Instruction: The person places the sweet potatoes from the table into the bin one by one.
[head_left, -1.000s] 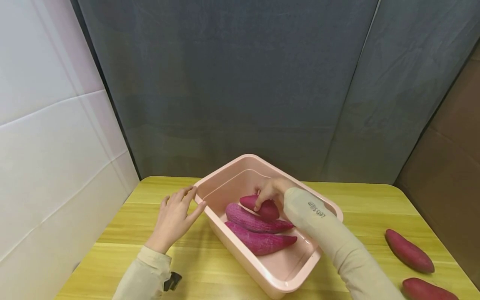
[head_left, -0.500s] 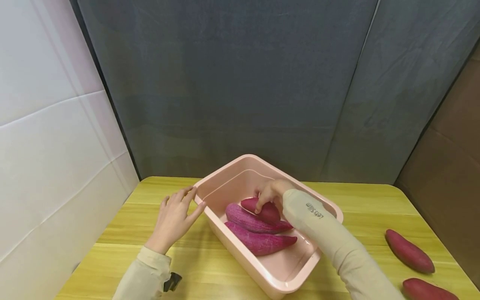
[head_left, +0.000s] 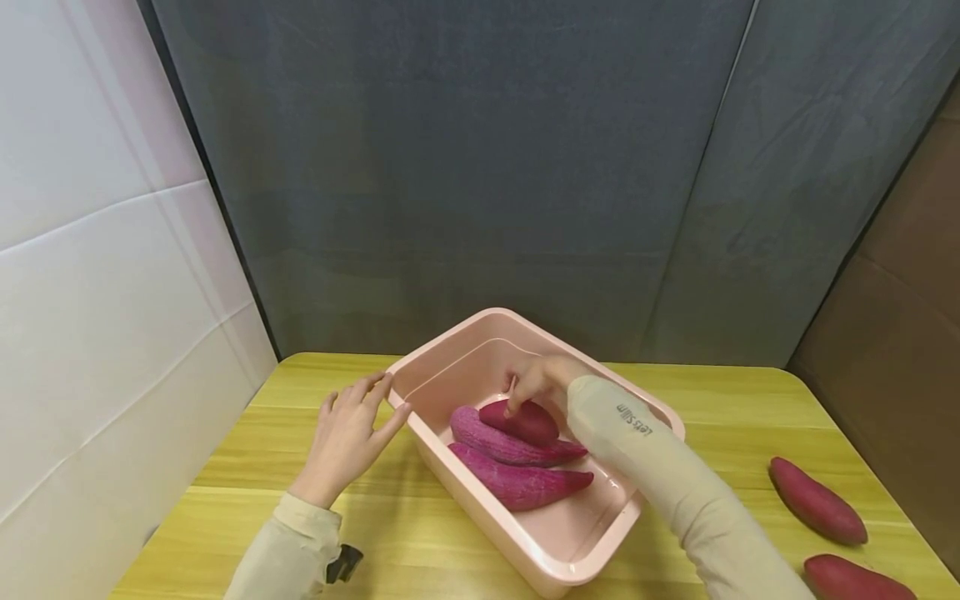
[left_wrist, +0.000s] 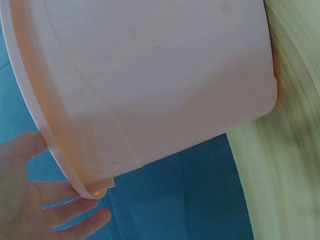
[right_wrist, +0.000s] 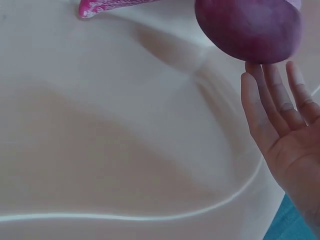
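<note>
Right hand [head_left: 542,382] is reaching down into the pink plastic tub [head_left: 465,350], fingers straightened & spread, just the tips touching the top sweet potato [head_left: 519,420]; not gripping anything. Right wrist cam is showing the same: open palm [right_wrist: 287,135], fingers [right_wrist: 267,92] extended right at the edge of the rounded purple end of that potato [right_wrist: 248,29], no curl round it. That top sweet potato is lying inside the tub, resting on the 2nd sweet potato [head_left: 510,447], which is sitting just beside the 3rd sweet potato [head_left: 521,483] nearer the person; all three are lying roughly lengthwise in the tub's middle. The tip of one lighter-pink potato [right_wrist: 102,6] is showing at the top of the right wrist view, on the tub floor. Left hand [head_left: 348,437] is resting outside the tub on the yellow wooden table [head_left: 390,533], fingers relaxed & loosely spread, thumb touching or nearly touching the tub's left rim corner; holding nothing. Left wrist cam is showing the tub's outer wall [left_wrist: 165,80] close up w/ the left hand [left_wrist: 35,200] open below the rim, fingers straight. Two more sweet potatoes are lying on the table well apart from the tub, on the right: one [head_left: 817,502] further back, the other [head_left: 855,578] at the near edge, partly cut off. Grey curtain [head_left: 480,167] is hanging behind the table, white wall panel [head_left: 97,250] on the left.
</note>
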